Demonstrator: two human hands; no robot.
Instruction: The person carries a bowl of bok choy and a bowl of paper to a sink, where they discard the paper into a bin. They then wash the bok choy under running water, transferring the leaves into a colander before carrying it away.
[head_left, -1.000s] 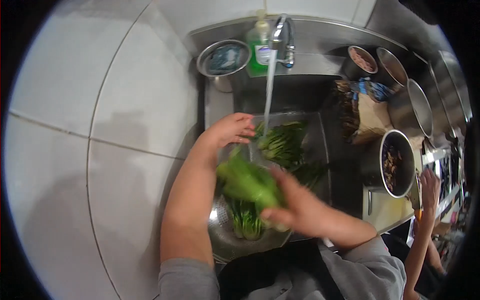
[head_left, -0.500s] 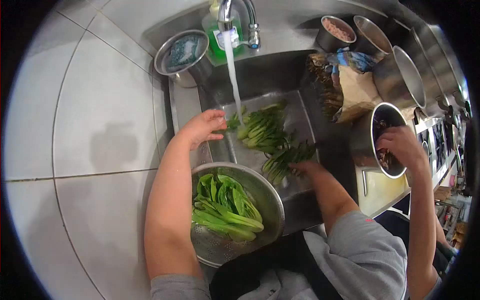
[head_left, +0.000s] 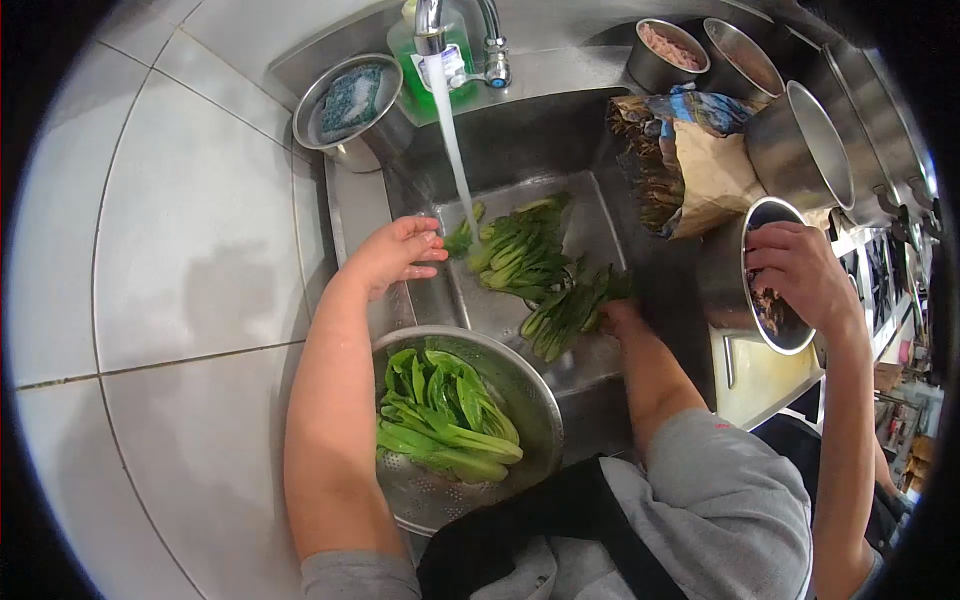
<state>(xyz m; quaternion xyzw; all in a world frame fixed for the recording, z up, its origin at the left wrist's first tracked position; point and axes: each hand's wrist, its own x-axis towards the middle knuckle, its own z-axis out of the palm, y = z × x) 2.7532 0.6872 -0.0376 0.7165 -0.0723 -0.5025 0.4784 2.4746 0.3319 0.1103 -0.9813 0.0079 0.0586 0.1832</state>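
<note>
My left hand [head_left: 398, 257] is open at the sink's left side, its fingers apart, close to a small green leaf [head_left: 460, 238] beside the falling water [head_left: 452, 150]. My right hand [head_left: 622, 318] reaches into the sink [head_left: 597, 200] at the leafy ends of a bunch of greens [head_left: 560, 318]; the leaves hide its fingers. Another bunch of leafy greens [head_left: 522, 250] lies on the sink floor near the stream. Below my left hand, a metal colander [head_left: 545, 430] holds several light green leafy stalks [head_left: 450, 420].
Another person's hand [head_left: 800, 270] is over a metal pot [head_left: 725, 280] with dark pieces inside. Behind it stand a paper bag [head_left: 710, 170] and several metal containers [head_left: 800, 150]. A bowl with a scouring pad [head_left: 352, 98] and a green soap bottle [head_left: 405, 70] flank the faucet [head_left: 430, 30].
My right hand has moved up a little in the sink, and the greens beside it have shifted. My left hand stays nearly in place. The other person's hand has lifted slightly in the pot.
</note>
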